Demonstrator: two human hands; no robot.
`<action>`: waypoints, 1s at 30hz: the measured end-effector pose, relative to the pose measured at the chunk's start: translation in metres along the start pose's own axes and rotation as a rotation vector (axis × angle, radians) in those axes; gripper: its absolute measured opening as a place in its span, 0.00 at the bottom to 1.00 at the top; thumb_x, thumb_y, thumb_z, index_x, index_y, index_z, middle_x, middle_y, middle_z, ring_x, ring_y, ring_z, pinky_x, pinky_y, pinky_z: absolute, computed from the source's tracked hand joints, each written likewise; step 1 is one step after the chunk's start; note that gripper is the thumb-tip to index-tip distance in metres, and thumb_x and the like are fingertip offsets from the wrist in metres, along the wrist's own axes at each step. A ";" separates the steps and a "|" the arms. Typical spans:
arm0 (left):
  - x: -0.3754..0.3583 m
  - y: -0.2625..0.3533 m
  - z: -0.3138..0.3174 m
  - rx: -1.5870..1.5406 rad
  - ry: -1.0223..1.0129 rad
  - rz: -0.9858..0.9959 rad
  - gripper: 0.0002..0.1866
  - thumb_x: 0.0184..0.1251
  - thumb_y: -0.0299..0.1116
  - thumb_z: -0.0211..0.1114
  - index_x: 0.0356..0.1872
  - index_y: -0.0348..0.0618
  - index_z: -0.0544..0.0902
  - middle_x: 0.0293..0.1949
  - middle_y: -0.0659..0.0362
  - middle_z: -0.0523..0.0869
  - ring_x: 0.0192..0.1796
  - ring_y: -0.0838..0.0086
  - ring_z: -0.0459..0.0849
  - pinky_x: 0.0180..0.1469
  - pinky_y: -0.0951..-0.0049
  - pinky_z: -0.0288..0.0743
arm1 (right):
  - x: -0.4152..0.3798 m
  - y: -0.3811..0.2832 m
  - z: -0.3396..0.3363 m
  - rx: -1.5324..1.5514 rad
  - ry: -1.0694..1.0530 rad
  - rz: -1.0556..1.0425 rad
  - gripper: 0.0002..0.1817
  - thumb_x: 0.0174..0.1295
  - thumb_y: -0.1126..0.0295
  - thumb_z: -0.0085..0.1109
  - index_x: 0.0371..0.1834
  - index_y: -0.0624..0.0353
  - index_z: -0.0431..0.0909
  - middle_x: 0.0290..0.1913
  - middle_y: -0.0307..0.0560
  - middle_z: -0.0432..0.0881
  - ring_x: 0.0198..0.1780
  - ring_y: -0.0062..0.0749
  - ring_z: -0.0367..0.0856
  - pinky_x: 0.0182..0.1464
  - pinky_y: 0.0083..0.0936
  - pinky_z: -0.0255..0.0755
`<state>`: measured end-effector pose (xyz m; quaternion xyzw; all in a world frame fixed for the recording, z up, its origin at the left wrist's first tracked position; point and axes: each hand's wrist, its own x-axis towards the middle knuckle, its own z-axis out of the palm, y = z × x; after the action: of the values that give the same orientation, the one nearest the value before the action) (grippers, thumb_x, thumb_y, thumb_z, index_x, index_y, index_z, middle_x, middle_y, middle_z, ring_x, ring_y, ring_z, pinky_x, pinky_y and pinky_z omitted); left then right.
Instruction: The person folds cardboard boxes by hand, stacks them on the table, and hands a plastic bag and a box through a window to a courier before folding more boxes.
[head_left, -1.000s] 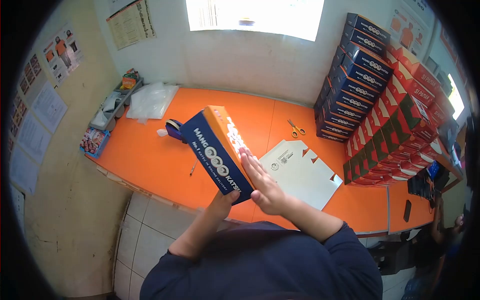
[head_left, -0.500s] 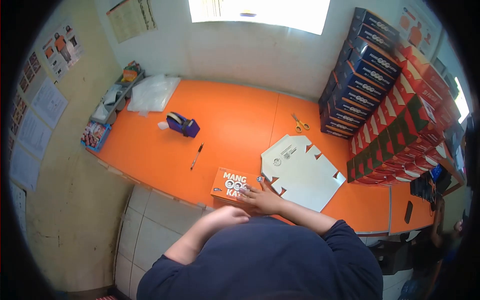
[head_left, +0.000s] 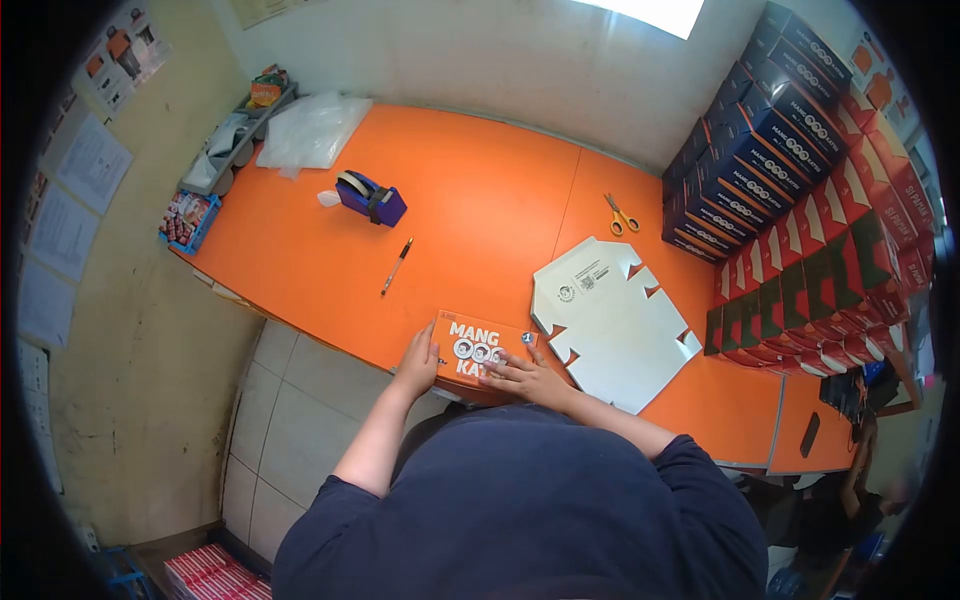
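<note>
A small orange cardboard box (head_left: 462,333) with "MANG" lettering and round face prints lies at the near table edge, close against my body. My left hand (head_left: 418,362) grips its left side, fingers along the edge and thumb by the printed top. Across the right part of the top lies my right hand (head_left: 535,378), open with fingers spread, covering some of the print. Just right of the box, a flat white unfolded carton (head_left: 620,330) with notched edges rests on the table.
On the orange table (head_left: 480,190) are a pen (head_left: 397,267), a blue tape dispenser (head_left: 372,198), yellow-handled scissors (head_left: 622,216) and clear plastic bags (head_left: 312,130). Dark blue boxes (head_left: 750,170) and red-green boxes (head_left: 820,270) stand stacked at right. Another person (head_left: 835,505) is at far right.
My left hand has moved from in front of my body up to the left side of the box. My right hand stays on the box top. The camera view has tilted down.
</note>
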<state>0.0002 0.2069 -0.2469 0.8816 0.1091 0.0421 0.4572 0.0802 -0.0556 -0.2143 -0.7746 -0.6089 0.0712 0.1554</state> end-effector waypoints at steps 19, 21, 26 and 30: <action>0.040 0.108 -0.067 -0.386 -0.427 -0.229 0.61 0.46 0.39 0.74 0.71 0.40 0.33 0.69 0.43 0.54 0.71 0.58 0.56 0.70 0.62 0.52 | 0.034 0.002 -0.091 -0.028 0.365 -0.013 0.30 0.50 0.66 0.58 0.61 0.41 0.68 0.57 0.39 0.73 0.63 0.35 0.68 0.69 0.58 0.42; 0.045 0.111 -0.083 -0.241 -0.358 -0.111 0.59 0.53 0.43 0.69 0.71 0.47 0.28 0.69 0.41 0.51 0.71 0.55 0.54 0.70 0.58 0.50 | 0.044 -0.004 -0.108 -0.186 0.616 -0.027 0.30 0.50 0.66 0.59 0.61 0.42 0.67 0.54 0.38 0.72 0.61 0.32 0.69 0.69 0.58 0.40; 0.015 0.165 -0.098 -0.735 -0.215 0.036 0.54 0.60 0.51 0.61 0.71 0.60 0.25 0.70 0.40 0.48 0.71 0.49 0.52 0.68 0.53 0.49 | 0.033 0.028 -0.222 -0.397 0.832 -0.052 0.26 0.49 0.70 0.56 0.56 0.42 0.71 0.52 0.40 0.72 0.59 0.38 0.67 0.65 0.64 0.43; -0.009 0.171 -0.119 -0.318 -0.058 -0.144 0.48 0.62 0.51 0.59 0.73 0.56 0.34 0.70 0.40 0.50 0.71 0.50 0.54 0.68 0.57 0.52 | -0.031 0.077 -0.384 -0.969 1.252 0.145 0.29 0.44 0.67 0.66 0.54 0.38 0.71 0.55 0.37 0.73 0.66 0.41 0.61 0.69 0.53 0.38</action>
<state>-0.0035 0.2046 -0.0387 0.7890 0.1509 0.0005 0.5956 0.2589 -0.1608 0.1198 -0.6898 -0.3198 -0.6403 0.1095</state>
